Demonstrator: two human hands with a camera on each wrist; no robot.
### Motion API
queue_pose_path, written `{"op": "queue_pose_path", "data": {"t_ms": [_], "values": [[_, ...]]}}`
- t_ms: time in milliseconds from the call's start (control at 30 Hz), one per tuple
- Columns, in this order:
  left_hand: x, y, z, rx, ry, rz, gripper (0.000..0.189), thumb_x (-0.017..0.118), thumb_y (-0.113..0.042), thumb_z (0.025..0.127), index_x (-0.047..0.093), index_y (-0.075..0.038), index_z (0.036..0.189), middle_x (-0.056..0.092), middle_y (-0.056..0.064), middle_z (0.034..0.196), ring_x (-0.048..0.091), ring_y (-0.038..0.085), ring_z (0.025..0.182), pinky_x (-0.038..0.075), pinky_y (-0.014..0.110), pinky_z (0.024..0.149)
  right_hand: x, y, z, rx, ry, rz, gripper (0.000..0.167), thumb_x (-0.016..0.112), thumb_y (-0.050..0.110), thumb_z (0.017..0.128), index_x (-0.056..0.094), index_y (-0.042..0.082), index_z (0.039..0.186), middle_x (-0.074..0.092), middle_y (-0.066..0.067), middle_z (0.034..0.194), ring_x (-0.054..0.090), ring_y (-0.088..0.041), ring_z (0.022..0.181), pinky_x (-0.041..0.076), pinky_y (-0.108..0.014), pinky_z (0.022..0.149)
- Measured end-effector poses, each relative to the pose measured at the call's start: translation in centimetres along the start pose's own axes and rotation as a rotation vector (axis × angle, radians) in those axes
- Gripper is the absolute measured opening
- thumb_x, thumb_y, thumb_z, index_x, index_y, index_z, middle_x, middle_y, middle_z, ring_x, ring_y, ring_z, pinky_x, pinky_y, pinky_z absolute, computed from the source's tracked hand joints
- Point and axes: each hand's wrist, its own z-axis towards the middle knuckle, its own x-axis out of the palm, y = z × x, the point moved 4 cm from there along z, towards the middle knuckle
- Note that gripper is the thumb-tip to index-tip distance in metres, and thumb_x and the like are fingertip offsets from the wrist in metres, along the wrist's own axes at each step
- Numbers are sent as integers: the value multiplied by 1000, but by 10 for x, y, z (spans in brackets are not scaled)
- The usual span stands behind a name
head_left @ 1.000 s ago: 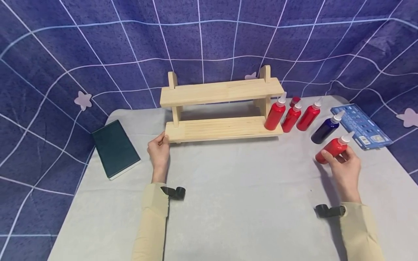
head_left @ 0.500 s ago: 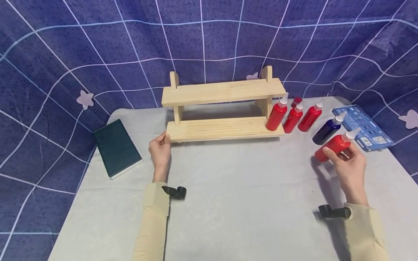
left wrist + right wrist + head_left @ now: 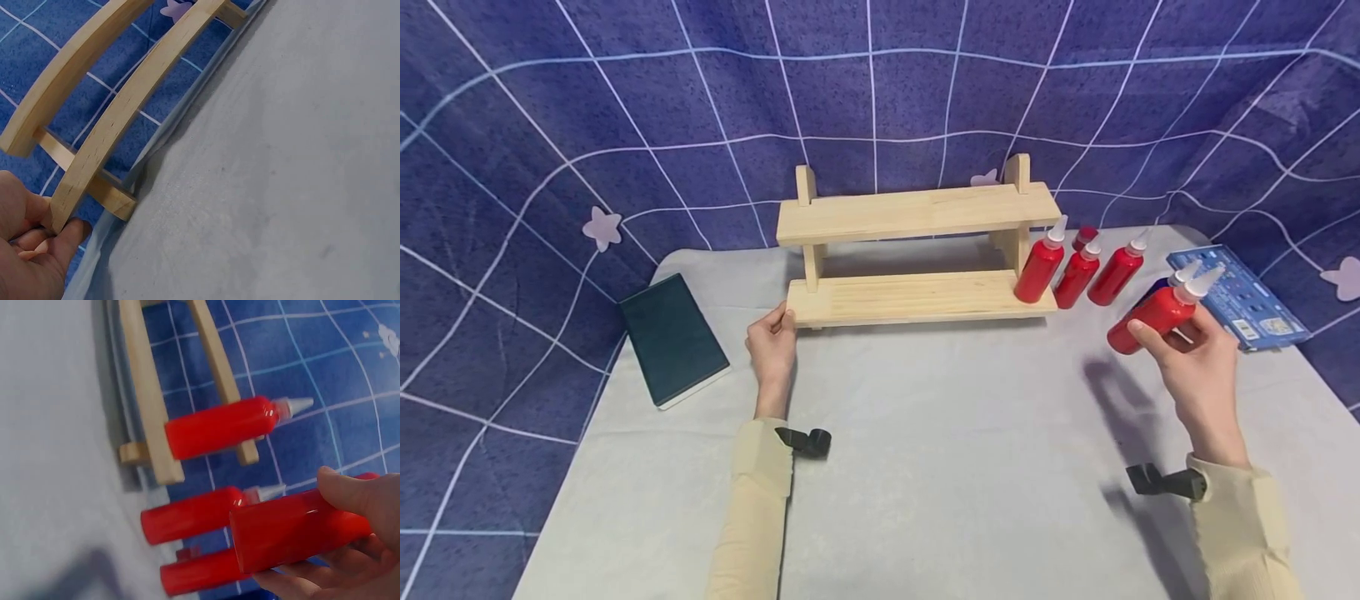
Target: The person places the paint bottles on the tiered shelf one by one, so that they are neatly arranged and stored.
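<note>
My right hand (image 3: 1202,375) grips a red squeeze bottle (image 3: 1153,318) with a white nozzle, tilted and raised off the table, its shadow apart on the cloth. In the right wrist view the held bottle (image 3: 294,531) shows its flat base. A dark blue bottle (image 3: 1167,282) is mostly hidden behind it. At the other side my left hand (image 3: 772,346) pinches the left end of the lower board of a two-tier wooden rack (image 3: 917,297). Another red bottle (image 3: 1039,268) stands on that board's right end. Two more red bottles, one smaller (image 3: 1077,277) and one larger (image 3: 1117,273), stand beside the rack.
A red cap (image 3: 1084,237) shows behind the smaller bottle. A blue printed flat box (image 3: 1240,293) lies at the right edge. On the left lies a dark green book (image 3: 674,340). Blue gridded cloth (image 3: 880,92) hangs behind the table (image 3: 962,467).
My right hand has lifted the red bottle from near the table, up and slightly left, so it now covers most of the blue bottle. My left hand keeps its hold on the rack.
</note>
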Motion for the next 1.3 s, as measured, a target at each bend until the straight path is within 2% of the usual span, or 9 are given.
{"op": "queue_pose_path", "data": {"t_ms": [133, 233, 433, 633, 733, 967, 1100, 1300], "values": [[-1, -1, 0, -4, 3, 1, 30, 59, -13, 97, 65, -3, 125, 69, 19, 113, 70, 25, 100, 54, 14, 71, 12, 8, 0, -25, 30, 35, 41, 73, -13, 77, 67, 9, 111, 71, 6, 89, 68, -4, 77, 52, -8, 72], [-1, 0, 0, -7, 7, -4, 30, 60, -13, 96, 65, -3, 125, 69, 19, 114, 70, 24, 101, 55, 18, 74, 21, 14, -1, -50, 54, -53, 38, 74, -9, 79, 68, 10, 111, 70, 10, 89, 67, -1, 77, 51, -8, 72], [0, 1, 1, -14, 6, 1, 30, 60, -13, 97, 65, -4, 125, 69, 18, 114, 70, 25, 100, 57, 24, 77, 40, 20, -1, -106, 147, -130, 38, 74, -6, 81, 66, 13, 113, 70, 16, 90, 66, 2, 78, 50, -7, 73], [0, 1, 0, -10, 8, 6, 30, 60, -13, 97, 65, -3, 124, 69, 18, 115, 70, 25, 100, 57, 33, 82, 57, 24, 0, -136, 193, -62, 38, 74, -9, 79, 68, 13, 110, 70, 13, 92, 68, 2, 82, 51, -8, 74], [0, 2, 0, 0, 6, 8, 30, 59, -13, 97, 65, -3, 125, 69, 19, 115, 70, 26, 100, 57, 33, 82, 64, 25, 0, -126, 209, -35, 37, 74, -8, 80, 67, 10, 111, 70, 12, 92, 68, 1, 84, 51, -8, 75], [-2, 2, 0, 9, -12, -3, 29, 60, -12, 96, 66, -2, 123, 69, 18, 113, 71, 25, 98, 57, 24, 75, 82, 28, 0, -174, 230, -226, 38, 76, 2, 83, 65, 7, 119, 66, 21, 90, 66, 5, 83, 50, -8, 75], [-2, 1, 0, 16, -10, 3, 29, 60, -11, 96, 66, -2, 123, 69, 18, 113, 71, 26, 98, 57, 22, 73, 93, 29, 1, -187, 256, -212, 37, 75, 0, 83, 64, 4, 118, 66, 22, 89, 65, 4, 81, 50, -9, 73], [-2, 1, -1, 13, -5, 12, 30, 59, -12, 97, 65, -3, 125, 69, 18, 115, 70, 26, 100, 58, 30, 79, 113, 29, 0, -197, 300, -193, 40, 74, -2, 83, 60, -4, 121, 64, 23, 89, 64, 4, 82, 50, -10, 75]]}}
